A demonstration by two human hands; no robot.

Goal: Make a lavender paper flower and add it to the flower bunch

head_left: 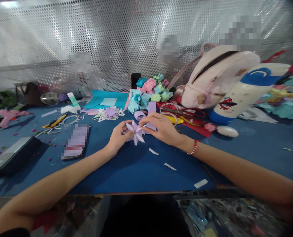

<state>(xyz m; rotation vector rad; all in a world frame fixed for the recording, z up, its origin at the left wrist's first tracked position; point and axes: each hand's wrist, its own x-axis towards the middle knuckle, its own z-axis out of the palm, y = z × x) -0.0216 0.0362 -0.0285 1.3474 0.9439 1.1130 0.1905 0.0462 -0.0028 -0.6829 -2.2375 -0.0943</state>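
A pale purple paper star flower (136, 135) with pointed petals is held above the blue table. My left hand (120, 135) grips its left side, thumb over the front and fingers behind. From the right, my right hand (162, 127) pinches at the star's upper right, near a small white bit at its centre; whether that bit is a paper strip I cannot tell. Just behind the hands are a curled purple paper strip (139, 115) and a flat purple strip (152, 107). White paper scraps (170, 166) lie in front of my right hand.
Finished paper flowers (110, 113) and a heap of coloured folded paper (148, 90) stand behind. Left are a phone (75, 142), a yellow cutter (54, 121), a pink glue gun (12, 117) and a dark box (15, 154). Right are scissors (193, 112), a large bottle (237, 95) and a pink backpack (217, 75).
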